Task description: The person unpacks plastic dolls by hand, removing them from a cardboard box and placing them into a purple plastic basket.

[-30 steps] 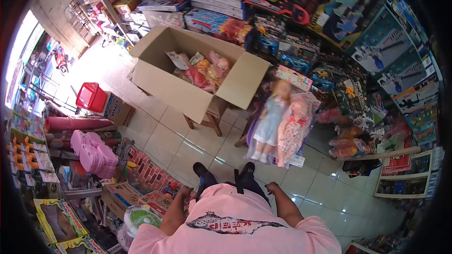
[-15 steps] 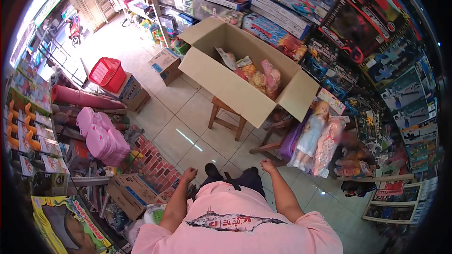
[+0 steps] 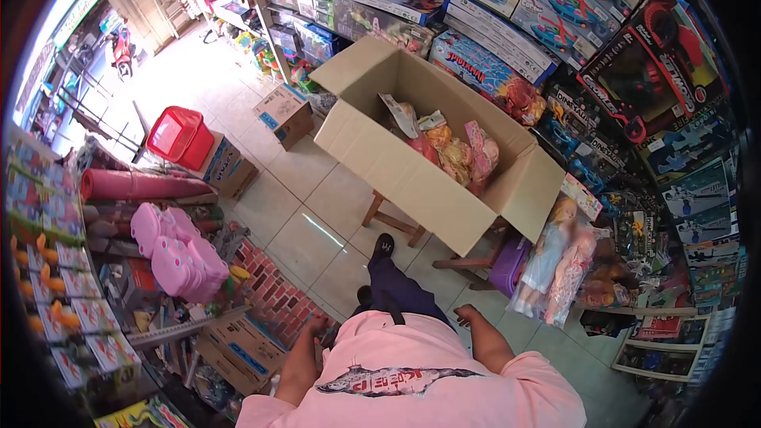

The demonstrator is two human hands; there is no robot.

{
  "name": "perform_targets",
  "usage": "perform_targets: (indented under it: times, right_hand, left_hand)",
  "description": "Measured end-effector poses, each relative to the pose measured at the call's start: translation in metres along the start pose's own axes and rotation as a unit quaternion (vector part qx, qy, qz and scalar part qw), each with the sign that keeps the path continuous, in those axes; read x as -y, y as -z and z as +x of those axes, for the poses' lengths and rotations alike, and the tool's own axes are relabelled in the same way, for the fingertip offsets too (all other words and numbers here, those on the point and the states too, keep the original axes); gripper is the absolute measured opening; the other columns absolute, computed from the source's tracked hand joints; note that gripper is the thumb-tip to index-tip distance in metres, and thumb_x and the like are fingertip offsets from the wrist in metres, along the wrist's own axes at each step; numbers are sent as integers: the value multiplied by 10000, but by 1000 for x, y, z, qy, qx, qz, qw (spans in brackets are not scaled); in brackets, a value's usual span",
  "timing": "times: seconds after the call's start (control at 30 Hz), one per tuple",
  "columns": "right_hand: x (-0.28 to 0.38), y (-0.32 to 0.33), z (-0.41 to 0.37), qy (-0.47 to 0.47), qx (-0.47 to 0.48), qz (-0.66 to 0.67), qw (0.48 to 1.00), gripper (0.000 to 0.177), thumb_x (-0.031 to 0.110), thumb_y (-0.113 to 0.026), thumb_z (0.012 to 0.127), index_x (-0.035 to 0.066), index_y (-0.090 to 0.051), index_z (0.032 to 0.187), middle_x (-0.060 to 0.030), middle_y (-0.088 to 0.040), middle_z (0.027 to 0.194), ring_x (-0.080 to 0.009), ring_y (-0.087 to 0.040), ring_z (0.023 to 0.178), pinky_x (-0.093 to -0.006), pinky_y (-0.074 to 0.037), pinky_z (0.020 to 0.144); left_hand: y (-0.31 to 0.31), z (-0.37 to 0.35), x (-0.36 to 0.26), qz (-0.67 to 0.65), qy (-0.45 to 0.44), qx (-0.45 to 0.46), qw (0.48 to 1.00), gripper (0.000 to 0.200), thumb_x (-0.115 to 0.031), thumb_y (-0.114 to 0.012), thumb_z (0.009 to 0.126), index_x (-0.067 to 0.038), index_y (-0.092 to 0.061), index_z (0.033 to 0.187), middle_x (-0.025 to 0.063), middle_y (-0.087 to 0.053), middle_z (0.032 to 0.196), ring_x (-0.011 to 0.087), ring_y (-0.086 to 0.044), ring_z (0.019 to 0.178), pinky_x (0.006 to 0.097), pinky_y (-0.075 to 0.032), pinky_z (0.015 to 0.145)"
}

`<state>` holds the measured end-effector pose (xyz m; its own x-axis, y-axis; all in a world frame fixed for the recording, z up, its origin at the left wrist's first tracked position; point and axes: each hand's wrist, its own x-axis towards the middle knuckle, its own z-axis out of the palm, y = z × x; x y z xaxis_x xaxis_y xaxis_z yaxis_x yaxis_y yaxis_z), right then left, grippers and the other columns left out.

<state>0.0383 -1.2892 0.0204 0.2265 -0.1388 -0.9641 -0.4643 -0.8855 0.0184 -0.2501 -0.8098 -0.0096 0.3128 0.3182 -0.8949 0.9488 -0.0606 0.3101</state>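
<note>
My left hand (image 3: 317,324) hangs low at my side with its fingers loosely curled and nothing visible in it. Nearest to it are a brick-patterned sheet (image 3: 273,295) and a brown carton (image 3: 242,353). On the other side my right hand (image 3: 466,315) is also curled closed, apart from everything. Ahead of me a large open cardboard box (image 3: 404,178) rests on wooden stools (image 3: 394,219). Inside it lie several plastic-wrapped toys (image 3: 450,150). Two bagged dolls (image 3: 552,260) are right of the box, closer to my right hand than to my left.
Boxed toys (image 3: 476,63) fill the shelves on the right. Pink plastic items (image 3: 176,250), a rolled pink sheet (image 3: 143,184) and a red basket (image 3: 181,138) stand on the left. A small carton (image 3: 284,116) is on the tiled floor (image 3: 305,226). A purple basket (image 3: 510,268) sits below the box.
One foot has stepped forward. The view has shifted, so the big box and the dolls appear farther right. Both hands stay low at my sides, without taking hold of anything.
</note>
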Motion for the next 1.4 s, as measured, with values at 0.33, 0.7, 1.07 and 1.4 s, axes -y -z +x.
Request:
perform_targets:
  times: [0.33,0.7,1.07,1.4]
  right_hand:
    - [205,64,22,170,-5,15,985,529,442,-571,939,41,-565,1284,-155,-669,1199,-288,-693,988,-456,-569,748]
    - [201,54,-14,187,-54,282,939,529,453,-560,933,40,-571,1262,-140,-675,1141,-274,-693,955,-460,-567,729]
    - [126,38,-92,136,-166,512,832,530,465,-549,927,38,-578,1240,-125,-681,1084,-259,-692,923,-464,-566,710]
    - [173,174,-364,-89,-186,376,903,406,408,-543,979,20,-653,935,-58,-667,736,-172,-654,617,-285,-501,542]
  left_hand:
    - [114,58,-148,-181,33,18,983,412,-340,-574,961,-58,-556,1262,104,-719,1034,228,-696,759,363,-477,583]
    - [203,94,-266,-86,-61,19,994,405,-375,-586,966,-76,-579,1239,85,-719,1032,211,-691,796,378,-493,684]
    - [354,135,-437,-161,-282,-116,939,311,-310,-529,1017,-70,-623,1192,52,-697,1027,159,-661,833,330,-488,712]
    - [391,-31,-703,-113,-661,-211,711,254,-136,-469,1032,18,-603,1182,94,-655,1035,179,-628,957,317,-471,848]
